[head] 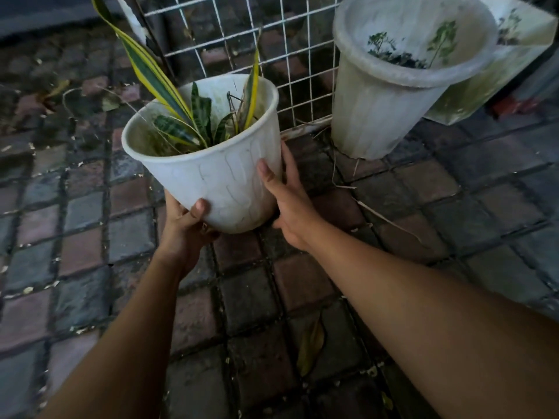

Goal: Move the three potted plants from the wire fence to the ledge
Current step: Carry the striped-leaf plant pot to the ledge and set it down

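Partly hidden left hand [184, 228], right hand [290, 204], tilted pot [217, 176]

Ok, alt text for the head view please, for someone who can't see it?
Both hands, left hand and right hand, hold a tilted white pot with a striped plant above brick paving. A second white pot stands by the wire fence.

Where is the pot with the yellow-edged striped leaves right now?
In the head view, the snake plant pot sits left of centre, tilted, held between the left hand and right hand, just before the wire fence, left of the taller white pot.
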`<state>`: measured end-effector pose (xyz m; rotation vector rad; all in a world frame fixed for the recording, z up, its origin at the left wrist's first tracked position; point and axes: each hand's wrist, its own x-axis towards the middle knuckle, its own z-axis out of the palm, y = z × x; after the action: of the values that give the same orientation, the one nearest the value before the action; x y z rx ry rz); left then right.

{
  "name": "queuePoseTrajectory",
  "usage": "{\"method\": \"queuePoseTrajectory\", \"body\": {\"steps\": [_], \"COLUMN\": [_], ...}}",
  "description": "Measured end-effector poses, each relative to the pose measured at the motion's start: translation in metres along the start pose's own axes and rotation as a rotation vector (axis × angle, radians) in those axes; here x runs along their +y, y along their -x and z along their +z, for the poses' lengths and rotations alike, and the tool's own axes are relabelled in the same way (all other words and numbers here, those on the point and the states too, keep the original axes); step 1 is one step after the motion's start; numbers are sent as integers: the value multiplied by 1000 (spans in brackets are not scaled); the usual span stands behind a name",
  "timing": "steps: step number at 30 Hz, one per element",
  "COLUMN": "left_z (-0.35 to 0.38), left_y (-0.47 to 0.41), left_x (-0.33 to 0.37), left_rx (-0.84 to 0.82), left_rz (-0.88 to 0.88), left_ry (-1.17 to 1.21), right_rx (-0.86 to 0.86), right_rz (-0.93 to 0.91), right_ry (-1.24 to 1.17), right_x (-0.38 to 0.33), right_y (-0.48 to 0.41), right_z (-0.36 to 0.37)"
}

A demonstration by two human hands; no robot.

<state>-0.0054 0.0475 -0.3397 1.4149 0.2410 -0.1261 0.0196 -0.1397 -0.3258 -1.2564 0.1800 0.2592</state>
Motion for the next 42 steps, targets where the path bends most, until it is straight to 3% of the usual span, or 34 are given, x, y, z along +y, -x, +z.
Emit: {"method": "queuePoseTrajectory", "body": {"steps": [7, 13, 17, 24, 28, 33, 37, 42], "left_z": [7, -6, -8, 1, -4, -37, -78, -136], "left_y": [19, 42, 69, 130, 193, 288, 352, 402], "left_x": [13, 109, 215, 432, 583, 766, 867, 940], "left_rx": [92, 231, 280, 217, 212, 299, 351, 449], "left_rz": [187, 268, 360, 492, 531, 565, 636, 748], "left_ry": [107, 86, 111, 103, 128, 138, 154, 143], "right_rx": [-5, -68, -75, -81, -103, -140, -178, -274], "right_rz": [-76, -221, -226, -126, -203, -158, -173, -269], "right_ry": [-72, -129, -88, -73, -3, 39, 31, 39], "right_x": [-15, -89, -181, -383, -520, -667, -745, -793], "right_y": [11, 17, 49, 130, 194, 286, 349, 386], "right_z": [14, 90, 145, 229, 306, 423, 509, 604]}}
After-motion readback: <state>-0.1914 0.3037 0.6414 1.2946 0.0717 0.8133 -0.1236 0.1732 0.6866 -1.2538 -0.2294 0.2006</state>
